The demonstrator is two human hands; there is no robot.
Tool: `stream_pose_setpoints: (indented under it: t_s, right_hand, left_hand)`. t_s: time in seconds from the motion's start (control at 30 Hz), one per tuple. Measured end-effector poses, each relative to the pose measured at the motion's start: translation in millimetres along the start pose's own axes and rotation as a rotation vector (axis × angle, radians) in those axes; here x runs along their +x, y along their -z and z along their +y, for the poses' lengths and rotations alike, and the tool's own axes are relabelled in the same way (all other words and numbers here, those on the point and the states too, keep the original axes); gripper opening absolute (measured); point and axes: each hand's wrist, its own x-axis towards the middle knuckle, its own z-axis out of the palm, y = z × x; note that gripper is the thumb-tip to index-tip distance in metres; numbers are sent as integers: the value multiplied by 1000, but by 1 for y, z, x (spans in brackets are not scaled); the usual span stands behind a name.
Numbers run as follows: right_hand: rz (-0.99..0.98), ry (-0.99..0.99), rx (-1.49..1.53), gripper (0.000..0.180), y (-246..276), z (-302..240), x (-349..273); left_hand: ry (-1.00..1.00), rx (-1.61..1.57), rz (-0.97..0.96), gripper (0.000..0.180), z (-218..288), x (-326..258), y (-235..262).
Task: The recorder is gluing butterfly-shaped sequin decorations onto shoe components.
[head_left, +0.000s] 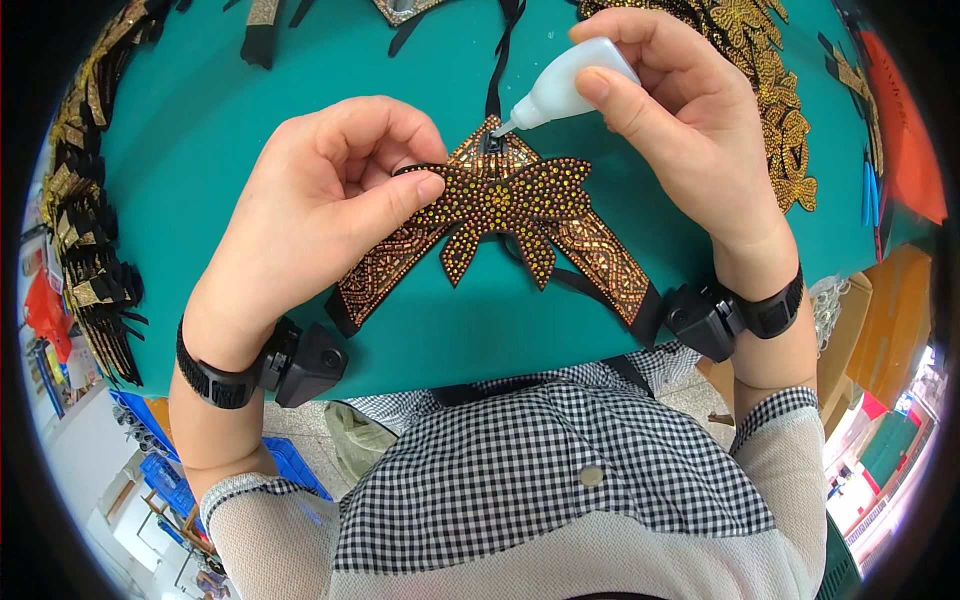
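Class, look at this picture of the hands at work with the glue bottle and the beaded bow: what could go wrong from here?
1. The right hand squeezes the bottle with its nozzle at the trim: too much glue might smear the beads.
2. The left hand pinches the bow by one wing; it could set crooked.

Two hands are at work: the left hand [330, 200] and the right hand [690, 120]. Each wrist bears one black band, two in all. There is one white squeeze bottle [565, 85], one beaded bow [505, 205], one V-shaped beaded piece [600, 255], and two heaps of gold trims on the green bench [200, 110]: one at left [85, 220], one at right [770, 90].
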Motion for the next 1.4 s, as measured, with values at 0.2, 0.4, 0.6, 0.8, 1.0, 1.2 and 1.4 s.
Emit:
stream_pose_setpoints:
  t_s: [0.2, 0.4, 0.6, 0.8, 1.0, 1.2, 1.4]
  right_hand:
    - [31, 24, 121, 24, 9, 8, 5]
    - [308, -123, 182, 21, 14, 2, 10]
    - [313, -149, 223, 21, 11, -8, 10]
    - [321, -148, 212, 21, 15, 0, 11]
    - [297, -147, 233, 21, 11, -8, 11]
    - [311, -145, 199, 21, 15, 1, 12]
    - [314, -143, 173, 20, 14, -1, 13]
  left_hand:
    - [-21, -13, 1, 14, 2, 6, -1]
    - [-26, 0, 7, 14, 0, 21, 2]
    - [-38, 175, 43, 13, -7, 30, 7]
    - [-30, 295, 78, 12, -7, 32, 4]
    - [-49, 361, 120, 12, -8, 33, 2]
    - [-92, 402, 167, 12, -6, 31, -4]
    - [-148, 491, 223, 14, -5, 29, -4]
